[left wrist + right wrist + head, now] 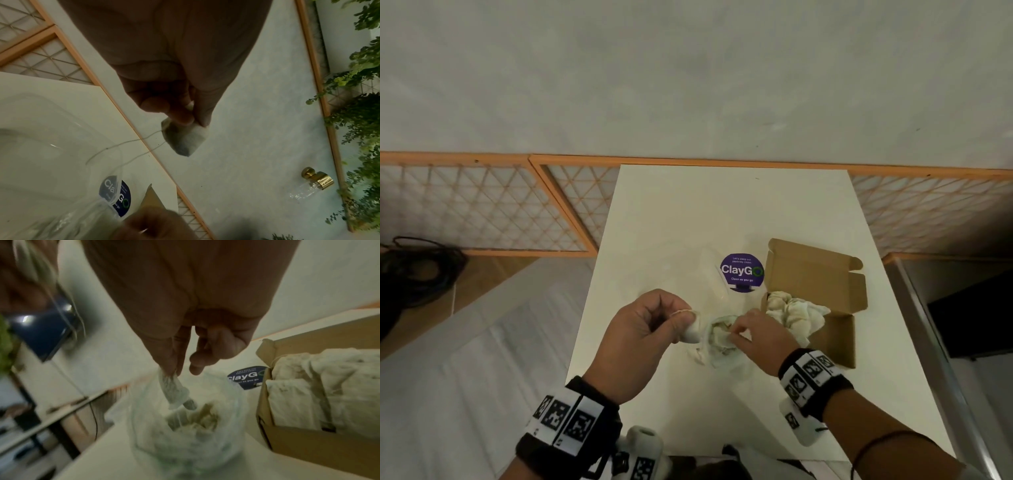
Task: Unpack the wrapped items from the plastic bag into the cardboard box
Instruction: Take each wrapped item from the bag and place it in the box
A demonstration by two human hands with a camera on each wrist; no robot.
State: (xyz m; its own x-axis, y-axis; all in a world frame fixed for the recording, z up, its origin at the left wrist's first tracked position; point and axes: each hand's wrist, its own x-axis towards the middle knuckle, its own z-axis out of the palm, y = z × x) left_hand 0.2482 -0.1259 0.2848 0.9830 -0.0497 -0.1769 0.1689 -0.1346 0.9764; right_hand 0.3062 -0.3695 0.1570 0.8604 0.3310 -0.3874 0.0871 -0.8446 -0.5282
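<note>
1. Our left hand (643, 325) pinches the plastic bag (717, 346) rim, just left of the cardboard box (835, 308).
2. Our right hand (753, 334) pinches a wrapped item (174, 391) inside the bag.
3. We should lift it straight up, holding the rim steady.

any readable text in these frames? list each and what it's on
"ClayGo" – large white letters on the round purple sticker on the white table.
"Clean as you go" – small line under it on the same sticker.
Small line above "ClayGo": too blurred to read.
Wristband markers: black-and-white codes, no words.
Cardboard box: no print visible.
</note>
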